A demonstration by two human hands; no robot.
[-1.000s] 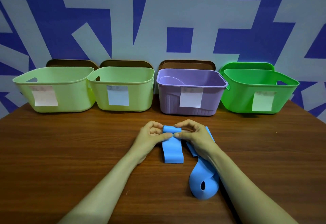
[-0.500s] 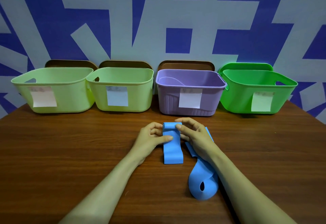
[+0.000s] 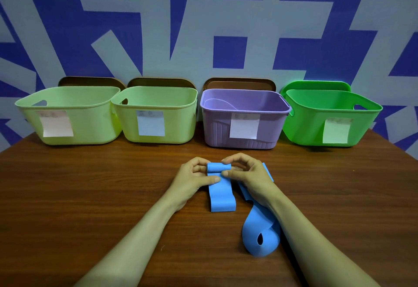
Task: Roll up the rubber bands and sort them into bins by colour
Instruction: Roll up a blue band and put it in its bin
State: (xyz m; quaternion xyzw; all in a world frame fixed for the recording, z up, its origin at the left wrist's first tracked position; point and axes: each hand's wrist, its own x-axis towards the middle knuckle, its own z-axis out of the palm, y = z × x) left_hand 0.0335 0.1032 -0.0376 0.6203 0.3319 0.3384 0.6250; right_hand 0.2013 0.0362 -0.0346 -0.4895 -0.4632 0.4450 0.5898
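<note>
Head view, single entry.

- Band: blue, flat on the surface, long axis running from the person out toward the bins. Its far end is wound into a small roll whose axis lies left to right; the unwound tail points back at the person.
- Left hand: pinches the roll's left end, thumb on the flat part.
- Right hand: pinches the roll's right end, forefinger on top.
- Relation: the roll sits between both hands, equally near each. Winding likely proceeds toward the body, along the tail.
- Second band: blue, looped loosely, under the right forearm.
- Bins: four in a row beyond the hands, notes unreadable.
</note>
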